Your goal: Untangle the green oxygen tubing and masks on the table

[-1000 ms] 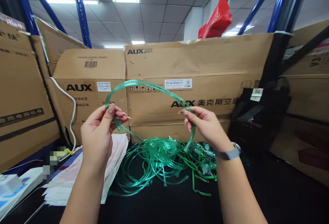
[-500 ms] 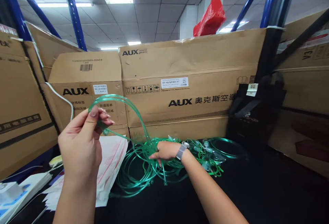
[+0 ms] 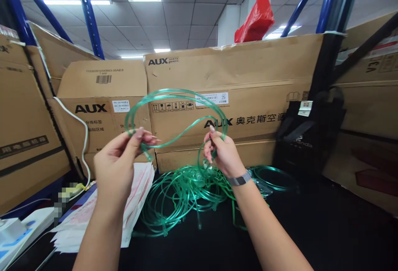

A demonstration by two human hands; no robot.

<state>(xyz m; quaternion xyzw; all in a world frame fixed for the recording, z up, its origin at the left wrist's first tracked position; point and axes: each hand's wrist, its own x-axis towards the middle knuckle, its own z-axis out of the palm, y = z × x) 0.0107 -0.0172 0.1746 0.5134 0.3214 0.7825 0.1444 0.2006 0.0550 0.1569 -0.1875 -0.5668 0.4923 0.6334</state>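
Observation:
A length of clear green tubing (image 3: 174,93) arcs in loops in the air between my two hands. My left hand (image 3: 120,165) pinches one end of it at chest height. My right hand (image 3: 222,151), with a watch on the wrist, is closed on the tubing a little to the right, and a strand hangs from it down into the pile. Below both hands a tangled heap of green tubing (image 3: 183,196) with small clear fittings lies on the black table (image 3: 326,229).
Large brown cardboard boxes (image 3: 248,96) marked AUX wall off the back and both sides. A stack of white printed pouches (image 3: 93,217) lies at the left, with a white power strip (image 3: 21,229) beyond. A black bag (image 3: 307,138) leans at the right; a red bag (image 3: 256,20) hangs above.
My right hand went down to the pile, then rose again holding tubing. The tubing between my hands went from one arc to two loops. My left hand stayed up, holding its end.

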